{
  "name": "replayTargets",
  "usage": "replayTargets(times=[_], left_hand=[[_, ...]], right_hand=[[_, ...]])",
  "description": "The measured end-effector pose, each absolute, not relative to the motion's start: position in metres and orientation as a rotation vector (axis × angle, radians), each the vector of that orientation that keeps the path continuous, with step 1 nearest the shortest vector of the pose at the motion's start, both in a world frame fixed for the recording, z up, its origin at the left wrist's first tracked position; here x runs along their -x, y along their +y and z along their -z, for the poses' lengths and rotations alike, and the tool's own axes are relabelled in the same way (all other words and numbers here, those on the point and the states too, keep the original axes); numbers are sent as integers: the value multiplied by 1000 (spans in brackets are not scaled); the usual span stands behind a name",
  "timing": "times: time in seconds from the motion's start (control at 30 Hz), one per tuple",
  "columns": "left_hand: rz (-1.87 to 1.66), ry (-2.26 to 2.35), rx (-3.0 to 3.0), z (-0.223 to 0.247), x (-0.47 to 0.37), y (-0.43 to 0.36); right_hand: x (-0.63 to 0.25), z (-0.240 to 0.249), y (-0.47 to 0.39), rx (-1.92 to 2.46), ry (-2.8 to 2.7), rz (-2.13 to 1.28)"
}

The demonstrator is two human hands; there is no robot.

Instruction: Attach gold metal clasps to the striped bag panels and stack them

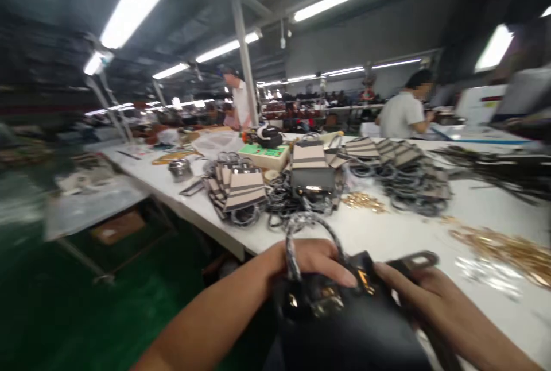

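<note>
A black handbag (353, 325) with gold-coloured fittings and a looped handle wrapped in clear plastic is close in front of me at the bottom. My left hand (316, 259) reaches through the handle loop and grips the bag's top edge, its thumb or finger near a gold piece. On the right side, my right hand (424, 290) is closed on the bag's flap or strap part, with a dark strap end (415, 262) sticking out above it. The lower fingers of both hands are hidden. The near area is somewhat blurred.
On the white table (275, 239) lie striped bag pieces (245, 187) with handles, a dark box-shaped piece (313, 178), gold hardware (508, 250), a green-topped box (264, 155) and a metal tin (179, 170). A person (398, 115) sits across the table; another (240, 101) stands further back.
</note>
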State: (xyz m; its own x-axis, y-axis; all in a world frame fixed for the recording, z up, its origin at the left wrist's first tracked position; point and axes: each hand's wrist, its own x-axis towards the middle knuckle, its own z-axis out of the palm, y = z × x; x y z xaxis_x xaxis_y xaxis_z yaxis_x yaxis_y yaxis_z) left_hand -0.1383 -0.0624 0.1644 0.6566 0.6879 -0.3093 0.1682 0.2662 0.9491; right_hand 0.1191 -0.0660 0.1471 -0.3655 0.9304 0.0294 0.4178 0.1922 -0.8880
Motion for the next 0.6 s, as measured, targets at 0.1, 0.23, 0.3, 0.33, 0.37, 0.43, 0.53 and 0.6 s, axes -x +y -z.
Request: replayTargets(times=[0.1,0.23,0.3,0.33,0.37,0.43,0.53,0.6], left_hand=[[-640,918,-1055,-140,156,-36],[-816,933,-732,-115,168,-33],[-940,943,-599,-112,170,-47],[-1000,930,-601,-113,168,-55],[-1053,912,-639,-114,166,-63],[-1163,898,-789,-115,156,-77],[-1285,1062,-1069,-114,135,-91],[-1361,1237,-1208,-112,123,-94]], right_hand=[[-126,-161,-67,1284,-1798,-1347],[-127,-155,-61,1270,-1611,-1380],[-132,-144,-55,1284,-1552,-1365],[-135,-138,-52,1297,-1523,-1357],[-138,-133,-49,1309,-1494,-1352],[-144,-125,-45,1331,-1449,-1342],[-149,-120,-44,1393,-1431,-1311],[-150,-120,-47,1443,-1447,-1276]])
